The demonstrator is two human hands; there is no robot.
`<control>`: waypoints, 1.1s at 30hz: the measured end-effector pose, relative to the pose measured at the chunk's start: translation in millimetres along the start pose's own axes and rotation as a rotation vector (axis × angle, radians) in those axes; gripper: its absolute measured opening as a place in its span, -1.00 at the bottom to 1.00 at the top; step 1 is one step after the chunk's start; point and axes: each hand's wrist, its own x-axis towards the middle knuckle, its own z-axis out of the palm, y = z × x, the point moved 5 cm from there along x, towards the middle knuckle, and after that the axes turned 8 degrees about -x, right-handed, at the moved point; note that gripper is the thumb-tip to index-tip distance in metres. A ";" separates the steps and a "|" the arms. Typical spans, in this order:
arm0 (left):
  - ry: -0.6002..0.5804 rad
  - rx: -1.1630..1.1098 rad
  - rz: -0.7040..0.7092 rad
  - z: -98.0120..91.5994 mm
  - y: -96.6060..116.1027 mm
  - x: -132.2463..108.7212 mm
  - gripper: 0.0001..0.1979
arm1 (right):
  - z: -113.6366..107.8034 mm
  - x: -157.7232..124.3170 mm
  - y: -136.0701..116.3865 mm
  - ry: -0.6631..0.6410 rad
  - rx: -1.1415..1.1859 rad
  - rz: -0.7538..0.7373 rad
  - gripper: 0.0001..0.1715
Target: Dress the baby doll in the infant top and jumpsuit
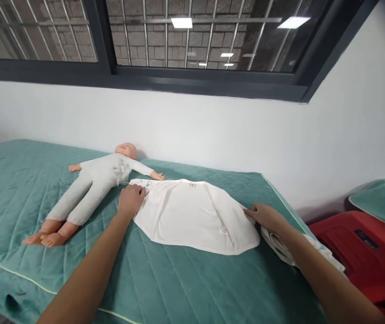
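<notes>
A white baby shirt [187, 216] lies spread out on the green quilted cover, with a small label at its top edge and a coloured print on its left sleeve. My left hand [132, 199] has its fingers curled on that left sleeve. At the opposite side, my right hand [268, 218] pinches the shirt's right edge between thumb and forefinger. To the left of the shirt, a baby doll [101, 175] with a white cloth body rests on its back, arms spread. One doll hand lies near the shirt's upper left corner.
Folded white cloth [280, 247] lies under my right forearm. The green quilted cover [179, 288] has a pale piped edge. A red plastic piece [347, 243] stands at the right, partly under green fabric [381, 202]. Behind are a white wall [212, 135] and a barred window.
</notes>
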 end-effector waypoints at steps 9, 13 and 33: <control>0.016 -0.023 -0.005 -0.7 -1.1 0.5 -0.61 | -18.1 33.0 27.7 0.219 0.074 0.113 -0.65; 0.025 -0.039 -0.007 -0.4 -2.1 0.7 -0.61 | -14.2 30.9 23.7 0.304 0.082 0.155 -0.63; 0.010 -0.058 -0.029 2.8 -6.5 3.8 -0.61 | 32.2 -1.8 -208.6 0.254 -0.004 -0.321 -0.12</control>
